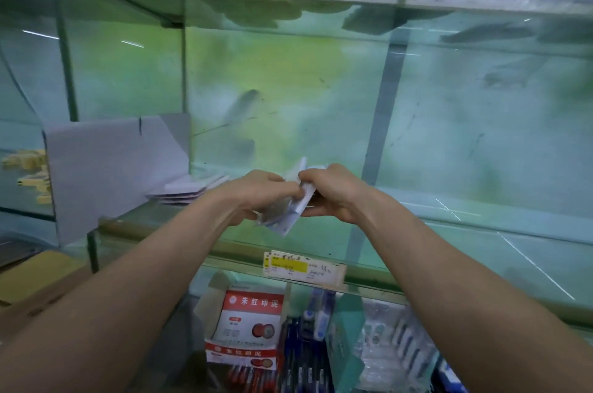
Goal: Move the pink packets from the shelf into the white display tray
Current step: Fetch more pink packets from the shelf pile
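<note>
Left hand, right hand: both bare. Left forearm, right forearm: bare skin right to frame edges, long and slim, widening toward elbows. Tendon ridges visible at wrists. Fingers softened by blur.

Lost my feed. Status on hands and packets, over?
Left hand and right hand both grip packets over shelf. Tray to their left, stack at its base. Nothing between.
</note>
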A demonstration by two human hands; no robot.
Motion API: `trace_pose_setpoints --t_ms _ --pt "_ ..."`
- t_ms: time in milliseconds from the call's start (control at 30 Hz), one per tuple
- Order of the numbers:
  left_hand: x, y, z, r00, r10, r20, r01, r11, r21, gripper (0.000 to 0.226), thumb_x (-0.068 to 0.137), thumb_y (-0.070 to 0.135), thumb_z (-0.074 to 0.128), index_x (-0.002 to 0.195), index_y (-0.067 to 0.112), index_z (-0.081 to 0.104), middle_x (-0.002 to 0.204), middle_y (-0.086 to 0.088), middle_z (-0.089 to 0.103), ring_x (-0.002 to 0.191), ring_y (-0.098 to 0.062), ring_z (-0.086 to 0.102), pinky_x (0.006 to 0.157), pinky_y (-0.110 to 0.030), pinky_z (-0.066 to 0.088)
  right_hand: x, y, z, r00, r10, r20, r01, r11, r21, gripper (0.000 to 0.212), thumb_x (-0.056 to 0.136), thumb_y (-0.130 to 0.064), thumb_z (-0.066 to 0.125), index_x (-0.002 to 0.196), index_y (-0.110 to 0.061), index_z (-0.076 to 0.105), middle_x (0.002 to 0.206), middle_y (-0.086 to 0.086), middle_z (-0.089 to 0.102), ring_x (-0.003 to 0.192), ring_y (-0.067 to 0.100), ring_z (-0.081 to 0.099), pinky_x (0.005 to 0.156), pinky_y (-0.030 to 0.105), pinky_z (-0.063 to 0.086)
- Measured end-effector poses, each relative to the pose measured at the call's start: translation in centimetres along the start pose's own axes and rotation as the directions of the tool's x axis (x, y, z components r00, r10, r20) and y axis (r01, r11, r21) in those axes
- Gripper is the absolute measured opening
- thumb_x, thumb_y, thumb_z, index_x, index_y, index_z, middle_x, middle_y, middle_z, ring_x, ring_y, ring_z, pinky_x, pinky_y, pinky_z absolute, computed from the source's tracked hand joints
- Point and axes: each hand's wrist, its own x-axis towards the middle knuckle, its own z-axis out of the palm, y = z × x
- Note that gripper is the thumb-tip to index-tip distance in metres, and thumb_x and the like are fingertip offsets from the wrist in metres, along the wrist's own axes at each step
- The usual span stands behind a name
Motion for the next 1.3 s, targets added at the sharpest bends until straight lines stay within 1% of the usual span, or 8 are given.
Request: trace_pose_setpoints --t_ms 100,233,400,500,600,1000,1200,1300 --pt "0.0 1.9 1.6 1.000 0.017 -0.008 -0.017 0.999 0.040 0.017 0.079 0.020 0.058 0.090 0.010 0.065 0.084 -0.009 0.057 0.074 -0.023 0.049 0.069 -0.032 0.037 -1.8 -0.5 -2.5 0.997 -0.059 -0.053 0.054 0.993 -0.101 0.015 0.089 0.002 0.050 0.076 -0.001 0.057 0.059 0.010 0.060 0.043 0.014 0.061 0.045 0.023 0.055" --pt "-0.2 4.2 4.7 0.984 0.133 -0.119 -0.119 0.986 0.116 0.017 0.087 0.016 0.058 0.086 -0.001 0.062 0.081 -0.016 0.056 0.071 -0.027 0.050 0.062 -0.030 0.041 -4.3 -0.8 -6.0 0.981 -0.144 -0.129 0.106 0.958 -0.266 0.023 0.086 0.007 0.049 0.070 -0.008 0.056 0.063 0.007 0.052 0.052 0.015 0.051 0.041 0.017 0.045" --pt "-1.3 7.7 8.5 0.919 0.308 -0.247 -0.230 0.926 0.300 0.016 0.083 0.016 0.062 0.078 0.001 0.065 0.068 -0.011 0.053 0.067 -0.028 0.051 0.054 -0.028 0.033 -8.4 -0.9 -11.6 0.908 -0.314 -0.278 0.159 0.871 -0.464 0.031 0.081 0.005 0.053 0.057 -0.015 0.050 0.067 0.008 0.053 0.064 0.023 0.052 0.057 0.027 0.041" --pt "-2.8 10.3 11.4 0.891 0.384 -0.242 -0.276 0.882 0.382 0.015 0.080 0.020 0.063 0.074 0.006 0.063 0.062 -0.005 0.050 0.067 -0.030 0.053 0.051 -0.027 0.032 -11.5 -0.6 -14.9 0.871 -0.338 -0.356 0.105 0.836 -0.538 0.025 0.080 -0.001 0.057 0.062 -0.017 0.051 0.080 0.012 0.060 0.086 0.032 0.064 0.074 0.037 0.051" --pt "-4.8 13.0 14.5 0.856 0.456 -0.243 -0.326 0.842 0.431 0.016 0.083 0.023 0.058 0.075 0.009 0.061 0.064 -0.004 0.052 0.071 -0.031 0.055 0.057 -0.027 0.034 -15.1 -0.5 -18.0 0.843 -0.369 -0.392 0.055 0.783 -0.620 0.010 0.083 -0.006 0.056 0.074 -0.012 0.055 0.086 0.011 0.059 0.094 0.033 0.063 0.073 0.034 0.048" --pt "-15.3 19.7 26.6 0.820 0.552 -0.149 -0.506 0.822 0.261 0.019 0.084 0.021 0.054 0.080 0.005 0.061 0.065 -0.005 0.050 0.072 -0.031 0.053 0.054 -0.027 0.032 -30.5 1.6 -27.2 0.754 -0.329 -0.568 -0.145 0.761 -0.633 0.006 0.079 -0.006 0.051 0.081 -0.008 0.057 0.076 0.010 0.056 0.072 0.027 0.054 0.063 0.030 0.042" --pt "-21.7 20.2 34.3 0.838 0.543 -0.053 -0.529 0.833 0.162 0.019 0.084 0.023 0.055 0.072 0.009 0.062 0.069 -0.006 0.056 0.076 -0.032 0.058 0.056 -0.027 0.034 -38.5 5.8 -30.3 0.691 -0.231 -0.685 -0.294 0.776 -0.558 0.005 0.080 -0.010 0.051 0.081 -0.010 0.057 0.085 0.011 0.060 0.085 0.030 0.061 0.070 0.032 0.046" --pt "-25.2 19.7 38.1 0.863 0.506 -0.001 -0.503 0.859 0.094 0.031 0.085 0.019 0.053 0.056 0.012 0.043 0.059 -0.007 0.048 0.073 -0.035 0.055 0.048 -0.028 0.031 -42.2 8.6 -31.7 0.631 -0.192 -0.752 -0.360 0.785 -0.503 0.014 0.084 -0.016 0.054 0.092 -0.007 0.062 0.102 0.016 0.066 0.101 0.034 0.062 0.082 0.036 0.048"
